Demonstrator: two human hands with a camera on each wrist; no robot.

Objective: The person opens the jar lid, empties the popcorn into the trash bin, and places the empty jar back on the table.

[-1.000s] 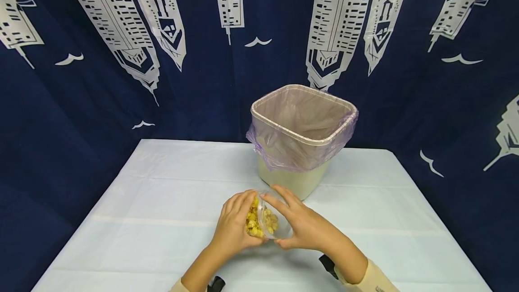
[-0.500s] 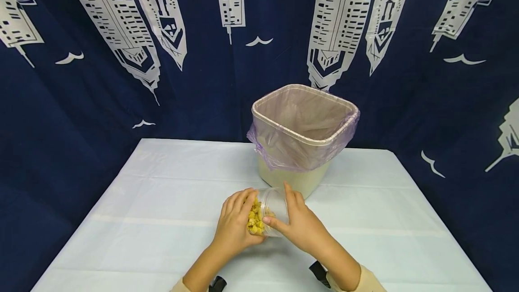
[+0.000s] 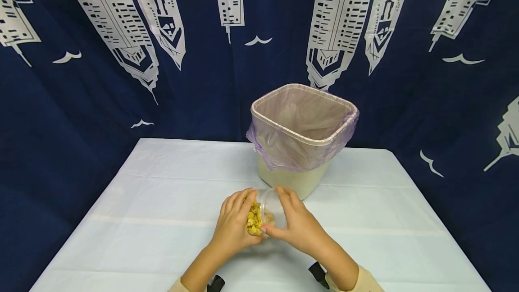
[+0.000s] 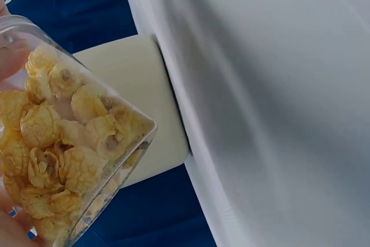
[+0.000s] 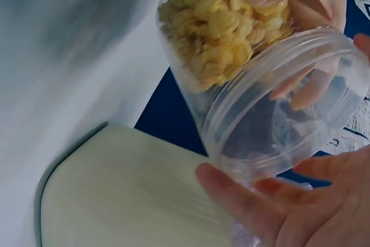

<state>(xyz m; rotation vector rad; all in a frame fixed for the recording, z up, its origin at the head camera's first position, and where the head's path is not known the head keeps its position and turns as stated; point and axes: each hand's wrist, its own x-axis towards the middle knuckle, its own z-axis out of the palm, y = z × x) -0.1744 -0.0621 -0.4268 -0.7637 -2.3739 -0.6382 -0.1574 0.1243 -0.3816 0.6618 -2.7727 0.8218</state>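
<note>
My left hand [image 3: 233,220] grips the body of a clear plastic jar [image 5: 193,96], its thumb and fingers wrapped round the sides. Yellow popcorn [image 5: 219,33] fills the jar's lower part. The jar lies tilted on its side above the table, its base to the left. On its right end is a clear ridged lid [image 5: 260,79]. My right hand [image 3: 302,222] holds that end, thumb at the near side and fingers over the far side. In the left wrist view the popcorn [image 4: 63,143] shows through the jar's wall, and the lid end is mostly cut off.
Just beyond the hands stands a cream trash bin [image 3: 292,181], lined with a thin purple bag [image 3: 308,157] folded over its rim. A white cloth [image 3: 162,202] covers the table. Behind hangs a dark blue curtain [image 3: 202,102] with white building prints.
My right hand has shifted its grip round the lid, its thumb coming down to the near side and its wrist moving left. My left hand and the jar have barely moved.
</note>
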